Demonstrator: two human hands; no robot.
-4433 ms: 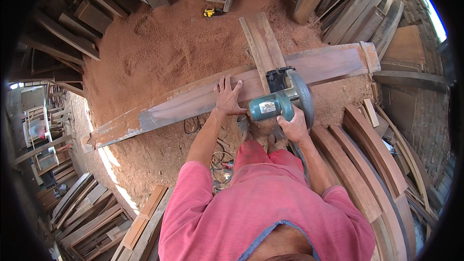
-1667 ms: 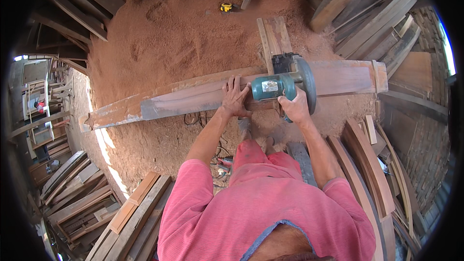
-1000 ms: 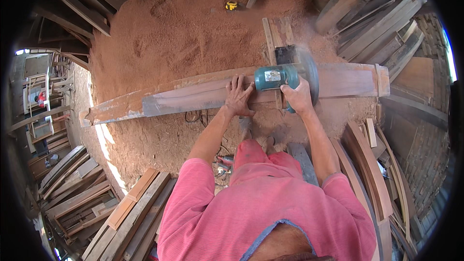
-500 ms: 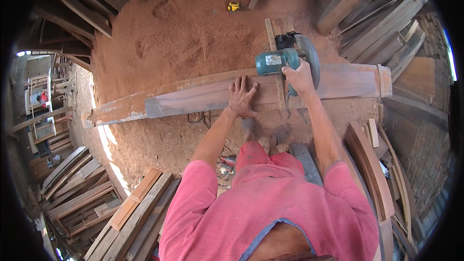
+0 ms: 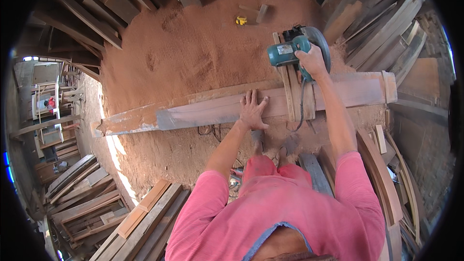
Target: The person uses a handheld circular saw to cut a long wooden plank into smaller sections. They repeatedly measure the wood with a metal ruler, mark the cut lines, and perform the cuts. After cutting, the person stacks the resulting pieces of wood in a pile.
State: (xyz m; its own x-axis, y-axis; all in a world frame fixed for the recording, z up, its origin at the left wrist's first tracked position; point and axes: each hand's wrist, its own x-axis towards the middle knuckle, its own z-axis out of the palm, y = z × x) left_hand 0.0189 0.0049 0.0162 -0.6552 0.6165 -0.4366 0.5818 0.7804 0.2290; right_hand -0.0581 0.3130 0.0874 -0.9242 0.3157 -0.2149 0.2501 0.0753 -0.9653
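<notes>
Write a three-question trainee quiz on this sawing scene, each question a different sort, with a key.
1. True or false: the left hand lies flat on the long plank.
2. Multiple choice: the right hand has its grip on
A. a hammer
B. the teal circular saw
C. a yellow tape measure
3. Fill in: the ground beyond the plank is covered in reddish ____.

Key
1. True: palm down, fingers spread on the plank.
2. B: the hand is closed on the saw's handle, beyond the plank's far edge by the short crosswise board.
3. sawdust
</notes>
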